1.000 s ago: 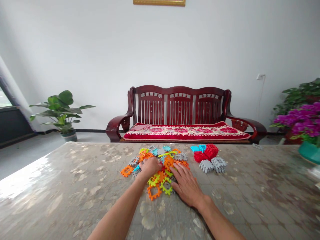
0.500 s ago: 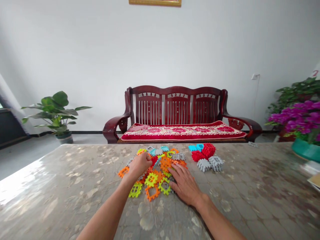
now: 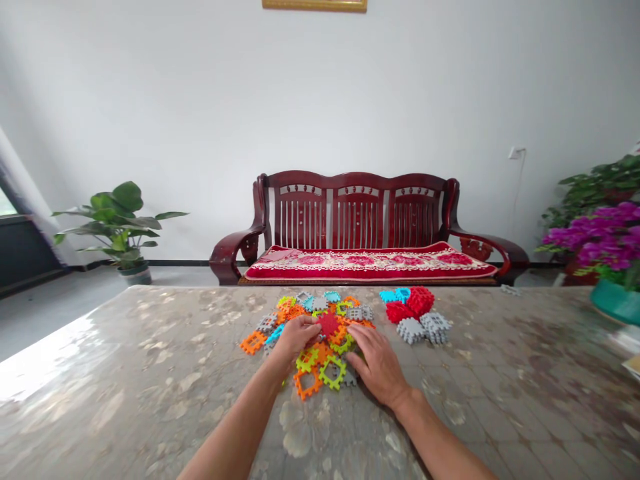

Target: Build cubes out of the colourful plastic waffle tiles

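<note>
A heap of flat plastic interlocking tiles (image 3: 320, 363) in orange, lime, grey and blue lies on the table (image 3: 150, 373). My left hand (image 3: 294, 339) pinches a red tile (image 3: 329, 324) just above the heap. Over the heap's right side, my right hand (image 3: 379, 363) rests palm down, fingers stretched toward the red tile. To the right stand sorted groups: red tiles (image 3: 413, 305), blue tiles (image 3: 395, 295) and grey tiles (image 3: 425, 328).
A dark wooden bench (image 3: 360, 227) with a red cushion stands beyond the table's far edge. A green pot (image 3: 615, 301) with purple flowers sits at the table's right end. A leafy plant (image 3: 117, 223) stands on the floor at left.
My left hand has drawn a red tile out of the heap and holds it up. My right hand has shifted slightly toward it. A lime tile at the heap's left is no longer visible.
</note>
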Motion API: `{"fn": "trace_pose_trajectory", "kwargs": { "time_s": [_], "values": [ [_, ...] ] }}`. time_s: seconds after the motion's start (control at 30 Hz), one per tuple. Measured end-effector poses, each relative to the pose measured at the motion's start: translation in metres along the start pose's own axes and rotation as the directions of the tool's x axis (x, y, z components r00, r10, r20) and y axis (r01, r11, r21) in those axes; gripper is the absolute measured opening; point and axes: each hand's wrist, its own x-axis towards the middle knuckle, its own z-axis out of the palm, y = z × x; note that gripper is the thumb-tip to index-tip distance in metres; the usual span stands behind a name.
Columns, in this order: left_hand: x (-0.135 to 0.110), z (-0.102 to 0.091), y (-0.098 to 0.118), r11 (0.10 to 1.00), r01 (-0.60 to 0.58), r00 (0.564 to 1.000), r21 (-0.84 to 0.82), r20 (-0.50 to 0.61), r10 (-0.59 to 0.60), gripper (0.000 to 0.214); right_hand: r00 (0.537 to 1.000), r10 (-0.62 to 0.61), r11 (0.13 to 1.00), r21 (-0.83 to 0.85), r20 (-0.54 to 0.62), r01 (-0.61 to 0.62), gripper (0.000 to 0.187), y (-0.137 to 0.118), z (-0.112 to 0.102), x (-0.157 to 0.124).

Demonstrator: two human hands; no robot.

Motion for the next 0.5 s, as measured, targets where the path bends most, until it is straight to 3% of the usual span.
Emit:
{"fn": "trace_pose_trajectory", "kwargs": {
  "time_s": [0.2, 0.5],
  "values": [
    [-0.003, 0.023, -0.004, 0.991, 0.018, 0.999, -0.134, 0.037, -0.013, 0.034, 0.978, 0.075, 0.997, 0.022, -0.197, -0.072, 0.042, -0.002, -0.002, 0.001],
    [-0.019, 0.051, -0.003, 0.974, 0.01, 0.999, -0.225, 0.044, 0.0, 0.027, 0.946, 0.11, 0.993, 0.002, -0.304, -0.115, 0.042, -0.005, -0.003, 0.002]
  ]
}}
